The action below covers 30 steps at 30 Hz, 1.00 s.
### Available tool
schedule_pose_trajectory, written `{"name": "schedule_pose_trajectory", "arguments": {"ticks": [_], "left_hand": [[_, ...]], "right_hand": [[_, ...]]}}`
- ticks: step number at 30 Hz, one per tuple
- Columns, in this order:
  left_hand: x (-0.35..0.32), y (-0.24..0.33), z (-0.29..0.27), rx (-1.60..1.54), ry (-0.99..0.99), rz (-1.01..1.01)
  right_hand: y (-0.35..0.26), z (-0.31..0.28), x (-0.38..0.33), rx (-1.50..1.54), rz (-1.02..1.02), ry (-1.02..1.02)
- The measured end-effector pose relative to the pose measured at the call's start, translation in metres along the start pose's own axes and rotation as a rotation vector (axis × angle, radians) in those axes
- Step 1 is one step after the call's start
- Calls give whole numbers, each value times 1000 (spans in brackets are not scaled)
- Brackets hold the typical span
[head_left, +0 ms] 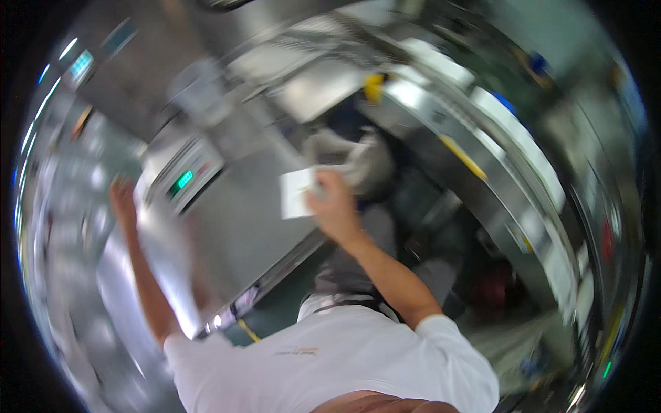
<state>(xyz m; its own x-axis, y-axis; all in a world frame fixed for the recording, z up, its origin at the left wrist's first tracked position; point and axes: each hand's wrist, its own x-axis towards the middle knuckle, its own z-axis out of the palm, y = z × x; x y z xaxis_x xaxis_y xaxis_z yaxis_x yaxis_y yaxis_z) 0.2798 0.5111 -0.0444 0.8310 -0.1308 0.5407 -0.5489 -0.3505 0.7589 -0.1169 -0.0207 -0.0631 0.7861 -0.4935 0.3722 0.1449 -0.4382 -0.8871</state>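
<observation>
My right hand (334,206) is closed on the edge of a flat white square sheet (295,195), perhaps paper or card. It is held in front of me by the corner of a steel worktable (251,217). Off to the left, my left hand (122,196) is beside a digital scale (196,175) with a lit green display. Motion smears the fingers of that hand, so I cannot see what they do. Just beyond my right hand is a pale beige bundle (372,162), like cloth or a sack.
A clear plastic container (200,89) stands behind the scale. Along the right runs a long steel machine or conveyor (441,124) with white parts and yellow marks. Shiny metal surfaces line the left. Much of the view is blurred.
</observation>
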Motion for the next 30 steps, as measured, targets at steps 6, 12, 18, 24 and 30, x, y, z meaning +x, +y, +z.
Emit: {"name": "schedule_pose_trajectory", "arguments": {"ticks": [6, 12, 18, 24, 30], "left_hand": [[73, -40, 61, 497, -212, -138], [-72, 6, 208, 473, -284, -38], [-256, 89, 327, 388, -686, -107], [-288, 98, 342, 372, -787, -157], [-198, 45, 283, 429, -635, -256]], "right_hand": [[20, -15, 10, -15, 58, 148], [-16, -26, 4, 155, 101, 98], [-33, -49, 1, 232, 217, -55], [-30, -53, 4, 322, 375, -267], [-25, -61, -2, 361, 329, -401]]}}
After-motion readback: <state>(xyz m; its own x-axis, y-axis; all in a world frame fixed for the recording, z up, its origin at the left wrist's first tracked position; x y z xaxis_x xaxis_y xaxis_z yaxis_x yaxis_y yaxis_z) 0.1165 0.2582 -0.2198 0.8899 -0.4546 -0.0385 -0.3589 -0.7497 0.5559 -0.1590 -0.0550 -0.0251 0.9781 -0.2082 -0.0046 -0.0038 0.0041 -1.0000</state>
